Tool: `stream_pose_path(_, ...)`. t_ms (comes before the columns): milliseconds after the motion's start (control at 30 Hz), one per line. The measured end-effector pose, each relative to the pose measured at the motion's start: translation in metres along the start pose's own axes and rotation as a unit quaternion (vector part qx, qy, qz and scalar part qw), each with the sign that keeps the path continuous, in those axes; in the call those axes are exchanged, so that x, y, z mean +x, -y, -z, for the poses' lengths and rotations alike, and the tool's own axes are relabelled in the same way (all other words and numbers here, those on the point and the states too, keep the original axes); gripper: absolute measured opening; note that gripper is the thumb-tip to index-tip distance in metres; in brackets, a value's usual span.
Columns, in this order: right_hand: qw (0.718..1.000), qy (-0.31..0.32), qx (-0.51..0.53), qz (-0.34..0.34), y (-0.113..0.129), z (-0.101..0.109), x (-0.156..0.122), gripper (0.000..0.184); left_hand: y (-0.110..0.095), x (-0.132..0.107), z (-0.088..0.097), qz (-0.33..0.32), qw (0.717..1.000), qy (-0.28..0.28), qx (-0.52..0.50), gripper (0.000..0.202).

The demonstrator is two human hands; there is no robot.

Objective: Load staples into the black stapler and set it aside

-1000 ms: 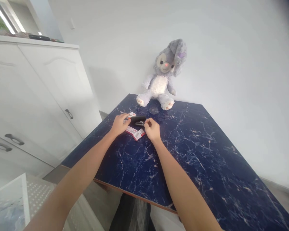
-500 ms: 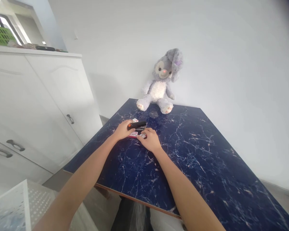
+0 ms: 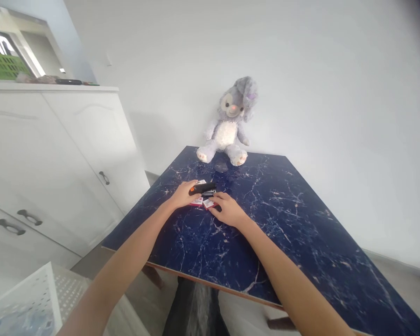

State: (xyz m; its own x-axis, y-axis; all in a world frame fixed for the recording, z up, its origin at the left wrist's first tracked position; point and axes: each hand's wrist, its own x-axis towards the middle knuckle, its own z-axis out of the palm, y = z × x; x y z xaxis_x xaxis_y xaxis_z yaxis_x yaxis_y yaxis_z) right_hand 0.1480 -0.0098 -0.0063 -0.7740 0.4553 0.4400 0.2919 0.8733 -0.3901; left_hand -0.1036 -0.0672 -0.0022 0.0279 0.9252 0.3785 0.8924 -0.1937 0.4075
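A black stapler (image 3: 206,187) with an orange patch lies over small boxes near the middle of the table. My left hand (image 3: 184,195) is closed around its left end. My right hand (image 3: 228,210) pinches a small red and white box (image 3: 208,203) just in front of the stapler, thumb on the near side. Another red and white box (image 3: 196,202) sits to the left of that one, partly under my left fingers. Behind the stapler shows the corner of a white packet or box (image 3: 201,182), mostly covered.
A grey plush toy (image 3: 227,123) sits at the far edge of the blue marbled table (image 3: 283,233), against the wall. White cabinets (image 3: 56,154) stand on the left. A white perforated basket (image 3: 52,291) is at the lower left, below the table top.
My right hand has drawn slightly to the right with the small box, opening a gap between the two red and white boxes. The view has shifted slightly.
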Motion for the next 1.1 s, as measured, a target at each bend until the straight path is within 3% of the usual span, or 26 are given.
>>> stream_pose_path(100,0.999,0.021,0.049,-0.001,-0.004,0.03,-0.032,0.025,-0.04,-0.011,-0.014,-0.036,0.999,0.022,-0.006,0.056)
stream_pose_path(233,0.983,0.085,0.152,-0.063,-0.025,0.076,-0.069,0.022,-0.093,-0.008,-0.034,-0.102,0.993,0.054,-0.004,0.057)
stream_pose_path(300,0.96,0.129,0.216,-0.123,-0.042,0.093,-0.08,0.022,-0.11,0.002,-0.039,-0.129,0.988,0.088,0.001,0.055)
stream_pose_path(367,0.95,0.099,0.236,-0.177,-0.057,0.102,-0.084,0.024,-0.117,0.015,-0.039,-0.138,0.984,0.109,0.001,0.051)
stream_pose_path(467,0.953,0.021,0.216,-0.211,-0.071,0.104,-0.083,0.024,-0.115,0.027,-0.037,-0.128,0.987,0.1,-0.013,0.048)
stream_pose_path(567,0.971,0.005,0.166,-0.171,-0.069,0.095,-0.079,0.037,-0.105,0.029,-0.035,-0.116,0.99,0.076,-0.028,0.041)
stream_pose_path(700,0.989,-0.007,0.076,-0.128,-0.057,0.081,-0.074,0.011,-0.094,0.026,-0.031,-0.08,0.992,0.078,-0.058,0.034)
stream_pose_path(867,0.989,-0.017,0.066,-0.131,-0.057,0.074,-0.074,0.017,-0.08,0.032,-0.027,-0.024,0.979,0.137,-0.152,0.038)
stream_pose_path(1100,0.984,-0.043,0.078,-0.152,-0.065,0.072,-0.076,0.019,-0.065,0.038,-0.024,0.015,0.959,0.211,-0.19,0.041)
